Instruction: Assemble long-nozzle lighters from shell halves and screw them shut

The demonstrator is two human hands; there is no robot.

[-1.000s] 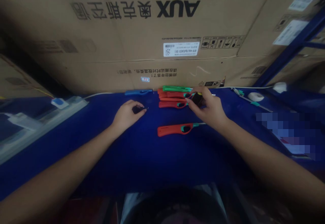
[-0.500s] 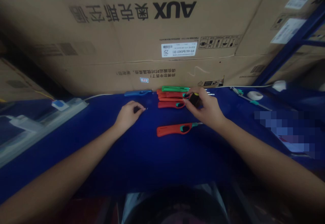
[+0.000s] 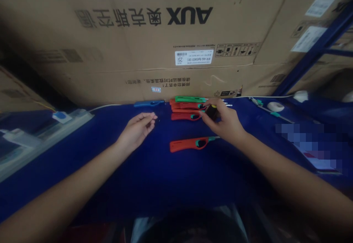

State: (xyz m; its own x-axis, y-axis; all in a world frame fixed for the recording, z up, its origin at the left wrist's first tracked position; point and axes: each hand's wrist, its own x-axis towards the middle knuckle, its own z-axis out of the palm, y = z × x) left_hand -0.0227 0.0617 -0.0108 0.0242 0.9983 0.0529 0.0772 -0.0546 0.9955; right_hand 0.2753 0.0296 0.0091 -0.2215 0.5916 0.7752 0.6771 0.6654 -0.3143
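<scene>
My left hand is turned partly palm up above the blue tabletop, with thumb and fingertips pinched together. A tiny item shows at the fingertips, too small to name. Just right of them is a small dark speck. My right hand wraps round a short black-and-yellow screwdriver handle; its shaft is not visible. Beside that hand lie stacked red gas lighters with a green lighter behind them. One separate red lighter rests nearer me. A blue lighter lies beyond my left hand.
A large cardboard box stands along the back edge of the blue tabletop. At left is a power strip with plugs. A white tape roll and a lighter's metal-and-green part lie at right, near a blurred-out flat object.
My left hand has rolled palm upward, and the dark item that showed in its fingers is no longer visible. My right hand stays by the lighters with the screwdriver. The view has shifted slightly.
</scene>
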